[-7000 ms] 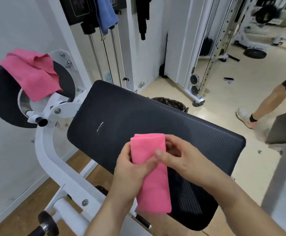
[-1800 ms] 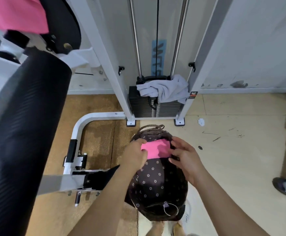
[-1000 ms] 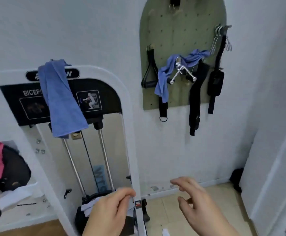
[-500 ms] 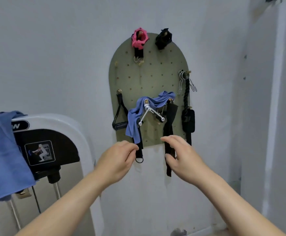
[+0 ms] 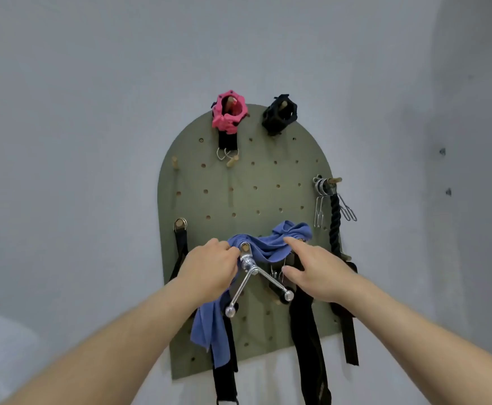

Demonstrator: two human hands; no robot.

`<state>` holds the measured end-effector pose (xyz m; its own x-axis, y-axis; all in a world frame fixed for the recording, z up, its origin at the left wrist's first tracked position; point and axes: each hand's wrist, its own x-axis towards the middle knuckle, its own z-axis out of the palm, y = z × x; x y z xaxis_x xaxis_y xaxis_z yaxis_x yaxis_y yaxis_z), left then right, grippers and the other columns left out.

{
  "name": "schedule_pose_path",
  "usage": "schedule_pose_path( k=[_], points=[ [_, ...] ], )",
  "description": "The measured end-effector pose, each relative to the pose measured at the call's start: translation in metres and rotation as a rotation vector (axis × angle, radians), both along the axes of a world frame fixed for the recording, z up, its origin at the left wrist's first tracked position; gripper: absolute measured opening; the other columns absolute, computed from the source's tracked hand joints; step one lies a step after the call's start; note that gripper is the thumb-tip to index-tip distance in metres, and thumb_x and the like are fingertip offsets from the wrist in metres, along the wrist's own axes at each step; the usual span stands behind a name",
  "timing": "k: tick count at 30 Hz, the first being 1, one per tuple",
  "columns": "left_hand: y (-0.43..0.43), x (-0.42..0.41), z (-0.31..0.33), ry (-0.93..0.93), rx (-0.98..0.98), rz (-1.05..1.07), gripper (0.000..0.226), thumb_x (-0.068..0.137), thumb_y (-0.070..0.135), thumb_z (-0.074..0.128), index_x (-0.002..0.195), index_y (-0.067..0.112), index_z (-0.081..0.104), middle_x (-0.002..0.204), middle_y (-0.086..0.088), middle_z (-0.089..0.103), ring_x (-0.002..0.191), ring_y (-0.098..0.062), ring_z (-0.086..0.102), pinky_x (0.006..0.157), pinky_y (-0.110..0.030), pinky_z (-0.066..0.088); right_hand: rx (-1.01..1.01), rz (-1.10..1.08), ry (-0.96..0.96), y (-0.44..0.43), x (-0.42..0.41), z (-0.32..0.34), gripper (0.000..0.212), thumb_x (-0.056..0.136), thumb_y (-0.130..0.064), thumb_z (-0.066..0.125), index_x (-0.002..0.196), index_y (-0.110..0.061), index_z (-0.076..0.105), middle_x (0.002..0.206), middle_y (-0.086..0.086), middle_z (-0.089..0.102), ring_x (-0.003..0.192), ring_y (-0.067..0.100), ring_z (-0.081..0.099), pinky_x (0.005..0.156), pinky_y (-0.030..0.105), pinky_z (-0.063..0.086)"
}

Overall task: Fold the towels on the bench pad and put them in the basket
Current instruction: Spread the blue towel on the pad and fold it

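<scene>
Crumpled blue towel [image 5: 271, 247] across pegboard [image 5: 239, 194]

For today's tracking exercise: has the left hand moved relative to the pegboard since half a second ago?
Yes: up. Against the pegboard, the left hand rose from the lower edge to the blue towel.

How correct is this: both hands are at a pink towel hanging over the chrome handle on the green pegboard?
The towel is blue, not pink, as the head view shows. Left hand and right hand are at it; it hangs over the chrome handle on the green pegboard.
</scene>
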<state>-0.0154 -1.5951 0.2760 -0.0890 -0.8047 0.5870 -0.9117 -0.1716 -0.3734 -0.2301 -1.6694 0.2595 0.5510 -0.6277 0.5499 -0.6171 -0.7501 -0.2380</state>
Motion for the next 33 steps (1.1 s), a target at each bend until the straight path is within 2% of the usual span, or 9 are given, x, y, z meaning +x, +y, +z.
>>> schedule_pose_path(
  k=[7,11,13,15,18,21,25,29,33],
  points=[
    [-0.122,0.058,-0.016,0.365,0.070,0.015,0.047,0.092,0.017,0.043,0.138,0.014,0.035,0.135,-0.010,0.042,0.119,-0.032,0.042,0.101,-0.039,0.037,0.076,-0.054,-0.046,-0.121,0.057,-0.015,0.080,0.093,-0.034,0.052,0.153,-0.024,0.000,0.156,0.001,0.022,0.124,0.027,0.047,0.084,0.037,0.045],
    [-0.154,0.071,-0.036,0.708,0.003,0.009,0.060,0.095,0.023,0.049,0.147,0.014,0.022,0.127,-0.012,0.057,0.112,-0.033,0.055,0.090,-0.038,0.044,-0.038,-0.133,0.038,-0.163,0.088,-0.025,0.087,0.091,-0.029,0.056,0.152,-0.028,-0.006,0.158,0.003,0.017,0.134,0.033,0.034,0.088,0.040,0.047],
    [-0.160,0.072,-0.042,0.858,-0.107,0.018,0.041,0.095,0.025,0.052,0.133,0.012,0.043,0.106,-0.010,0.065,0.098,-0.032,0.060,0.076,-0.034,0.042,-0.126,-0.198,0.078,-0.174,0.097,-0.029,0.090,0.090,-0.023,0.058,0.152,-0.028,-0.006,0.149,0.005,0.030,0.124,0.031,0.043,0.076,0.036,0.045],
    [-0.160,0.074,-0.040,1.013,-0.246,-0.013,0.010,0.091,0.021,0.054,0.084,0.015,0.059,0.072,-0.004,0.058,0.074,-0.027,0.053,0.064,-0.033,0.036,-0.235,-0.263,0.128,-0.185,0.101,-0.030,0.082,0.090,-0.018,0.058,0.153,-0.023,0.005,0.136,0.006,0.044,0.116,0.028,0.048,0.076,0.036,0.043],
    [-0.148,0.068,-0.024,1.332,-0.426,-0.163,0.029,0.088,0.027,0.057,0.068,0.006,0.058,0.064,-0.002,0.056,0.066,-0.019,0.051,0.061,-0.031,0.038,-0.325,-0.248,0.070,-0.203,0.102,-0.021,0.031,0.091,-0.017,0.052,0.123,-0.019,0.055,0.113,0.006,0.060,0.101,0.027,0.057,0.071,0.034,0.042],
    [-0.124,0.048,-0.004,1.666,-0.434,-0.429,0.030,0.096,0.030,0.054,0.087,0.009,0.075,0.087,-0.005,0.075,0.080,-0.018,0.069,0.075,-0.030,0.052,0.116,0.061,-0.258,-0.212,0.092,0.003,0.025,0.088,-0.022,0.056,0.064,-0.015,0.055,0.062,0.004,0.053,0.059,0.023,0.048,0.049,0.028,0.029],
    [-0.082,0.028,-0.001,1.727,-0.268,-0.672,0.031,0.094,0.023,0.051,0.105,0.000,0.068,0.100,-0.013,0.070,0.088,-0.022,0.065,0.074,-0.028,0.053,0.929,0.769,-0.530,-0.195,0.064,0.028,0.031,0.085,-0.017,0.060,0.057,-0.018,0.046,0.049,0.001,0.027,0.042,0.012,0.022,0.042,0.022,0.014],
    [-0.044,0.014,-0.013,1.692,-0.302,-0.620,0.039,0.091,0.020,0.051,0.116,-0.010,0.055,0.105,-0.022,0.062,0.094,-0.031,0.058,0.084,-0.041,0.043,1.126,1.246,-0.134,-0.179,0.058,0.022,0.026,0.073,-0.026,0.079,0.082,-0.005,0.068,0.058,0.008,0.059,0.044,0.011,0.052,0.042,0.018,0.045],
    [0.000,-0.014,-0.039,1.558,-0.395,-0.438,0.015,0.095,0.014,0.050,0.085,0.006,0.059,0.061,0.000,0.063,0.051,-0.011,0.057,0.049,-0.016,0.045,0.822,1.208,0.088,-0.151,0.073,0.007,0.038,0.078,-0.013,0.077,0.115,-0.011,0.068,0.105,0.023,0.068,0.085,0.017,0.059,0.074,0.028,0.049]
  ],
)
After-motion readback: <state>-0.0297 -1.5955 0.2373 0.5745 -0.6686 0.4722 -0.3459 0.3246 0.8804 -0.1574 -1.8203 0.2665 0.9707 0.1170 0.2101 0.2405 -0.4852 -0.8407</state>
